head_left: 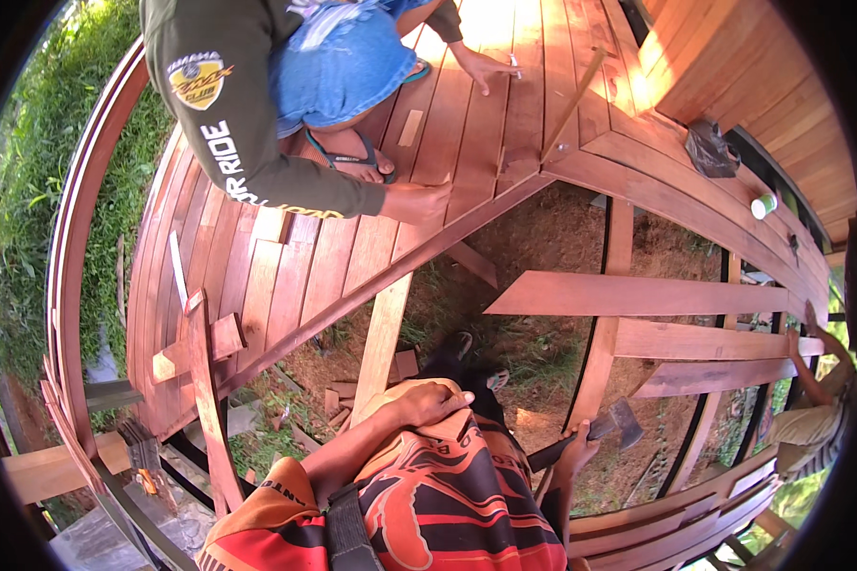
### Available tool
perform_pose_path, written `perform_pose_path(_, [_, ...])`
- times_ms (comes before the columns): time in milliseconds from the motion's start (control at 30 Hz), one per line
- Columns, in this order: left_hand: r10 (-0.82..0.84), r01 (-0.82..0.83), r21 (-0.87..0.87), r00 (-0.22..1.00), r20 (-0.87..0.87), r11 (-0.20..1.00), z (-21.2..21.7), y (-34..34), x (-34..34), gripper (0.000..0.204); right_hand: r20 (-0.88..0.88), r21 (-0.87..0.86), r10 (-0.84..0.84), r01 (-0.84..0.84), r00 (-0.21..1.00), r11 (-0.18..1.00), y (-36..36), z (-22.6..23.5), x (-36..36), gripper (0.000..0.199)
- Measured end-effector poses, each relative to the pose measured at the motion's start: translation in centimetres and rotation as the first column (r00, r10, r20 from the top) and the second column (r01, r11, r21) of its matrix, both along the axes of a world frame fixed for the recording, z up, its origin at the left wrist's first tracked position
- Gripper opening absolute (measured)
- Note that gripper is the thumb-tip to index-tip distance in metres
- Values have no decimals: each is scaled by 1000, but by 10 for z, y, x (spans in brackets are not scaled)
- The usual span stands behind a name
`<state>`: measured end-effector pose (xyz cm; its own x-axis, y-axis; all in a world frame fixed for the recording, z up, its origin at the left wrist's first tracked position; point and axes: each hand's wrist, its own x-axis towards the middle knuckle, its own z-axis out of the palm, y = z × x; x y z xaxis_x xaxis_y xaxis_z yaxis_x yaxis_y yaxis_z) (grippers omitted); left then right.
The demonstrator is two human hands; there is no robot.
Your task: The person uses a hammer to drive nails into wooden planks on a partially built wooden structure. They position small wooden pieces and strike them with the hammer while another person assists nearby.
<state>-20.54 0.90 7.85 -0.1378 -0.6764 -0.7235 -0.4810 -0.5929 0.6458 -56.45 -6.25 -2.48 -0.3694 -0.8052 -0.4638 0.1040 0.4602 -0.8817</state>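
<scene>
My left hand [432, 403] rests against the front of my orange, black and red patterned shirt [457, 495], fingers curled on a fold of cloth. Low on the right, my right hand [575, 451] grips a hatchet [627, 424] by its dark handle, close below the metal head. The head points right, over the open frame. Ahead of me, another person squats on the wooden deck [333, 276]. That person's near hand [417, 202] is closed at the deck edge; the far hand [486, 70] reaches toward a small shiny object.
Loose planks [638, 293] cross the open frame on the right, where another person's arms [814, 376] reach them. Bare ground lies below. An upright board [209, 400] stands at left. A black plastic bag [712, 150] and a cup [764, 206] sit by the wall.
</scene>
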Motion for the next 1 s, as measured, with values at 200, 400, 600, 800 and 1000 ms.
perform_pose_path(200, [298, -323, -116, 935, -190, 939, -23, 23, 41, 82, -31, -8, -56, 55, 998, 998, -3, -15, -3, 14])
perform_pose_path(400, [491, -525, -66, 828, -270, 849, -41, 22, 86, 68, -132, -29, -13, 10, 991, 1000, -9, -33, -7, 19])
perform_pose_path(600, [416, -507, -176, 825, -382, 844, -30, 10, 74, 65, -51, -35, -41, 40, 998, 999, -12, -19, 2, 15])
perform_pose_path(800, [377, -456, -168, 855, -357, 874, -14, 12, 36, 65, -18, -66, -23, 21, 1000, 998, -10, -18, 2, 14])
perform_pose_path(1000, [260, -340, -213, 907, -332, 916, -29, 27, 10, 59, 28, -59, -23, 25, 999, 998, -4, -19, 1, 18])
